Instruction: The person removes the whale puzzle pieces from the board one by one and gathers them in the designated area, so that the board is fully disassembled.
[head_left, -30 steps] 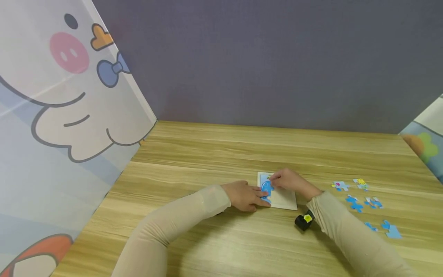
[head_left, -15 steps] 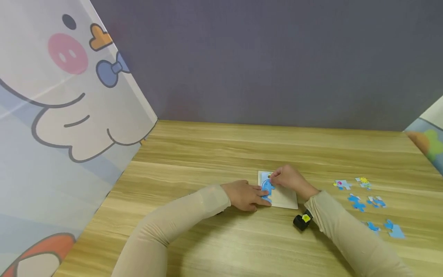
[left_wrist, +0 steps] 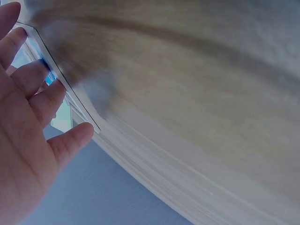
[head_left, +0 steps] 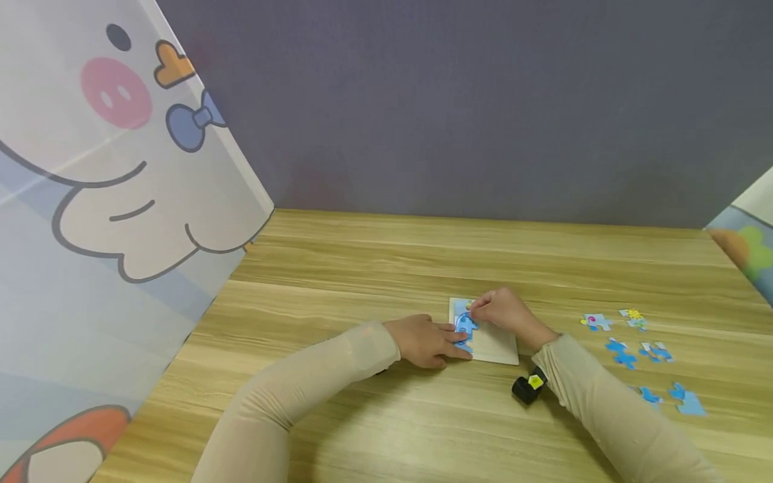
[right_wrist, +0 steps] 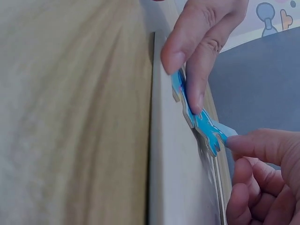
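A shallow pale puzzle board (head_left: pixel 498 345) lies on the table, with blue puzzle pieces (head_left: pixel 465 325) along its left side. Spread, fairly straight fingers of my left hand (head_left: pixel 423 341) rest on these pieces from the left. In the right wrist view, two of its fingertips press on the blue pieces. My right hand (head_left: pixel 506 312) is over the board's upper part, and its thumb and forefinger pinch the edge of a blue puzzle piece (right_wrist: pixel 210 133). That piece sits slightly tilted against the others. The right hand's remaining fingers are curled. In the left wrist view, the left palm (left_wrist: pixel 18 140) hides most of the board.
Several loose puzzle pieces lie to the right, among them one with a pink swirl (head_left: pixel 596 321), one with a yellow sun (head_left: pixel 634 315) and a light blue one (head_left: pixel 688 400). A black wrist device (head_left: pixel 528 388) hangs below the right cuff. A grey panel (head_left: pixel 483 114) borders the table's back.
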The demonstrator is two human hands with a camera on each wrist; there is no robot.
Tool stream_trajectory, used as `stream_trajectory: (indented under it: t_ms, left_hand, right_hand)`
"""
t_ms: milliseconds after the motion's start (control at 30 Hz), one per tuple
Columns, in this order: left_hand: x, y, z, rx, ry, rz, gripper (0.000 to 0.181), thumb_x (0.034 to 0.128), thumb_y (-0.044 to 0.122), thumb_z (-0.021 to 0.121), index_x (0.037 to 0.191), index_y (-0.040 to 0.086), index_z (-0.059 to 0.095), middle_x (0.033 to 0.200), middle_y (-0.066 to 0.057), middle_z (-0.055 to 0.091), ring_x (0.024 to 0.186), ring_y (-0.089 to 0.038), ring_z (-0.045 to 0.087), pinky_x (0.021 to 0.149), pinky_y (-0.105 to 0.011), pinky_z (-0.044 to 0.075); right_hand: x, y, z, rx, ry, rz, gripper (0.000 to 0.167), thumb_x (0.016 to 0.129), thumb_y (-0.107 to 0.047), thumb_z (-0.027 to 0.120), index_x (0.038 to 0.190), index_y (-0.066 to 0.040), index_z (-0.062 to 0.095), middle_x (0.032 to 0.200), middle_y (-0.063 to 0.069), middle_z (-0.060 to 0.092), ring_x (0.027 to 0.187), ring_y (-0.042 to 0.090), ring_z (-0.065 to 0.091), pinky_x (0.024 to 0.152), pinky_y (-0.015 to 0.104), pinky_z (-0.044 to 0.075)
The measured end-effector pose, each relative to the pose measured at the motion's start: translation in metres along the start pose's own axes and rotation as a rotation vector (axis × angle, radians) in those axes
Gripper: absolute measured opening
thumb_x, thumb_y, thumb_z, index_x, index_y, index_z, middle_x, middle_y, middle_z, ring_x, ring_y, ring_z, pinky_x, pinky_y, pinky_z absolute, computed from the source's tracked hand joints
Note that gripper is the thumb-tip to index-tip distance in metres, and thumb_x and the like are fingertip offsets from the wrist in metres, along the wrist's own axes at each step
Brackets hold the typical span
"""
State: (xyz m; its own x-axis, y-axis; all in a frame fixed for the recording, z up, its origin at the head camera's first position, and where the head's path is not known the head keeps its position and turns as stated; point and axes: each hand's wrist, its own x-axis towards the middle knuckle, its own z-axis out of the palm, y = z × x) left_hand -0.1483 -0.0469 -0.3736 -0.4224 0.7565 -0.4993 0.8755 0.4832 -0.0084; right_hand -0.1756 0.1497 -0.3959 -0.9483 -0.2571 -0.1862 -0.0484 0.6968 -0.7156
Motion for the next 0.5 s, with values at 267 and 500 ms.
stream_trajectory:
  t_ms: [267,500]
  left_hand:
    - [0.0008,-0.0001,-0.0001,0.005,-0.002,0.002,0.052,0.1006,0.036,0.048,0.149,0.039,0.031,0.157,0.010,0.017,0.142,-0.007,0.017,0.110,-0.043,0.029]
    - [0.0022,0.0000,-0.0005,0.004,-0.012,0.000,0.052,0.1008,0.036,0.048,0.149,0.039,0.030,0.158,0.010,0.016,0.142,-0.007,0.017,0.110,-0.044,0.028]
  right_hand:
    - [-0.0001,-0.0054,0.0046,0.000,0.028,-0.012,0.015,0.079,-0.013,0.070,0.086,0.000,0.074,0.084,0.006,0.070,0.076,0.018,0.055,0.064,0.028,0.042]
    - [0.0010,-0.0049,0.0072,0.029,0.035,-0.028,0.012,0.080,-0.012,0.069,0.083,0.000,0.073,0.076,-0.001,0.066,0.070,0.014,0.050,0.061,0.027,0.040]
